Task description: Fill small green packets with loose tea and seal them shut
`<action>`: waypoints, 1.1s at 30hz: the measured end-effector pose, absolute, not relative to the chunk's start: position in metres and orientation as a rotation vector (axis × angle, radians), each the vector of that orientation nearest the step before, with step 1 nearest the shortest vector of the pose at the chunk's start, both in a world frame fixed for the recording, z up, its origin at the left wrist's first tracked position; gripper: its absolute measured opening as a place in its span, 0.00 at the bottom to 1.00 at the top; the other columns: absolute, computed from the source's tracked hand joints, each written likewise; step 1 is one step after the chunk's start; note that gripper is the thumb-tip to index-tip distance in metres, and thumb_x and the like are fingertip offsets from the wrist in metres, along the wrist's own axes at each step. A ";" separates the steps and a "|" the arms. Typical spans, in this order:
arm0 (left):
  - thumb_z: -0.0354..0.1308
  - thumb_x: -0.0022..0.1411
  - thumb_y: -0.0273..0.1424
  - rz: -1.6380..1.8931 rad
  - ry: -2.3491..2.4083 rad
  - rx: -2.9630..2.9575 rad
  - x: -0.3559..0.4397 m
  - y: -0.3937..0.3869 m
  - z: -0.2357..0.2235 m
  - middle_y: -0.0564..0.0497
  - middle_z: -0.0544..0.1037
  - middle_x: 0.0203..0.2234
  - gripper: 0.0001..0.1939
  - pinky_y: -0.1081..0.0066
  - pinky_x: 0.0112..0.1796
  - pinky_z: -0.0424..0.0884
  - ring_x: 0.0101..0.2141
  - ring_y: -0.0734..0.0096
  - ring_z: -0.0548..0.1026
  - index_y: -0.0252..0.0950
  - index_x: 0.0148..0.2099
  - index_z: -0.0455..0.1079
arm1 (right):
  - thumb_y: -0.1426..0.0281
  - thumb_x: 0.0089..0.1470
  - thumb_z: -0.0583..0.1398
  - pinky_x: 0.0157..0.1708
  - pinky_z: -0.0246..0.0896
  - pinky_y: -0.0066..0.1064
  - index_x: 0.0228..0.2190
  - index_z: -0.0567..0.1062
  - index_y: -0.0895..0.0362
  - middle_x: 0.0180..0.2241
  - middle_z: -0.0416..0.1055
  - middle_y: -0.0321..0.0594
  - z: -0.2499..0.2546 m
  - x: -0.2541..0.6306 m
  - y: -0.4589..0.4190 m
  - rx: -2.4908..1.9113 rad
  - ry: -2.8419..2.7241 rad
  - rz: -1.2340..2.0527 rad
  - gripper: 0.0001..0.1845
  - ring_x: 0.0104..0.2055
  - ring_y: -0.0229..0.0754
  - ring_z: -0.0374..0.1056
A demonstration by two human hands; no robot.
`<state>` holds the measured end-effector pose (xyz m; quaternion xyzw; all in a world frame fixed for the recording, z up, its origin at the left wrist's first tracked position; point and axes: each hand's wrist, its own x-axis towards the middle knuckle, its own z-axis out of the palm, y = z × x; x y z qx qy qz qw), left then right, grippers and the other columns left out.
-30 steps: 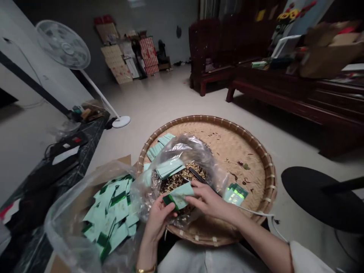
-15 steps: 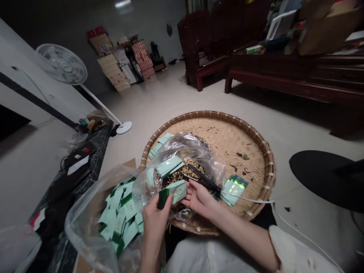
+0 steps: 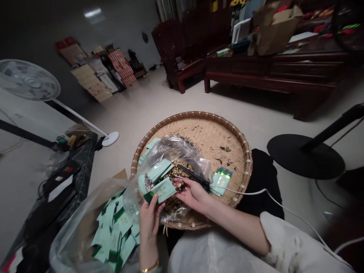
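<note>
My left hand (image 3: 149, 218) pinches a pale green packet (image 3: 165, 190) by its dark green end, its printed face turned up. My right hand (image 3: 193, 194) is cupped at the packet's other end, with a few reddish dried pieces (image 3: 181, 185) between thumb and fingers. Beneath both hands a clear plastic bag (image 3: 170, 146) lies open, holding a dark and golden dried plant mix (image 3: 173, 206). More green packets (image 3: 160, 169) rest on the bag. Just behind my right hand is a black two-armed tool (image 3: 196, 176) with a white cord; whether the hand touches it is unclear.
A round woven bamboo tray (image 3: 247, 151) carries the bag and a fanned stack of packets (image 3: 222, 180). Left of it, a plastic-lined box holds many loose packets (image 3: 113, 231). The white cord (image 3: 256, 192) crosses the tray's rim. A black stand base (image 3: 307, 156) is at right.
The view has swung right, so the surroundings sit further left. The packet has tilted to show more of its printed face. My right hand's fingers have drawn in around dried pieces.
</note>
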<state>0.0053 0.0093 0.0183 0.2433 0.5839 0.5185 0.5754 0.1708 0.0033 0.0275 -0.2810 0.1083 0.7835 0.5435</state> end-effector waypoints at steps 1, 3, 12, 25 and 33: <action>0.66 0.47 0.24 1.219 1.315 0.539 0.004 0.008 0.017 0.51 0.80 0.32 0.11 0.77 0.25 0.75 0.26 0.73 0.77 0.35 0.36 0.74 | 0.79 0.57 0.52 0.34 0.70 0.28 0.33 0.72 0.65 0.24 0.72 0.41 0.029 0.171 0.003 -0.657 0.258 1.861 0.08 0.26 0.36 0.71; 0.64 0.50 0.23 1.216 1.232 0.493 -0.001 0.007 0.013 0.52 0.80 0.31 0.10 0.77 0.26 0.76 0.27 0.73 0.78 0.37 0.37 0.74 | 0.79 0.58 0.51 0.35 0.71 0.27 0.32 0.71 0.65 0.24 0.71 0.42 0.030 0.171 0.003 -0.646 0.271 1.858 0.09 0.27 0.35 0.71; 0.65 0.48 0.25 1.052 0.797 0.323 -0.027 0.003 -0.016 0.51 0.82 0.32 0.08 0.75 0.36 0.76 0.34 0.71 0.79 0.39 0.34 0.75 | 0.80 0.51 0.58 0.44 0.68 0.31 0.28 0.75 0.65 0.29 0.72 0.43 0.016 0.161 0.002 -0.737 0.034 1.819 0.05 0.33 0.36 0.70; 0.66 0.47 0.33 1.071 0.764 0.258 -0.001 0.008 -0.023 0.50 0.79 0.30 0.07 0.74 0.30 0.75 0.29 0.71 0.76 0.39 0.32 0.75 | 0.65 0.57 0.57 0.55 0.55 0.43 0.51 0.70 0.53 0.55 0.62 0.49 0.042 0.187 -0.015 -0.897 -1.742 0.894 0.19 0.56 0.47 0.60; 0.65 0.47 0.30 1.130 1.059 0.679 0.000 0.001 -0.007 0.45 0.79 0.40 0.18 0.66 0.45 0.71 0.44 0.60 0.76 0.36 0.43 0.72 | 0.71 0.63 0.48 0.35 0.63 0.33 0.35 0.74 0.57 0.32 0.70 0.45 0.044 0.184 -0.005 -1.049 -2.120 0.646 0.15 0.35 0.43 0.65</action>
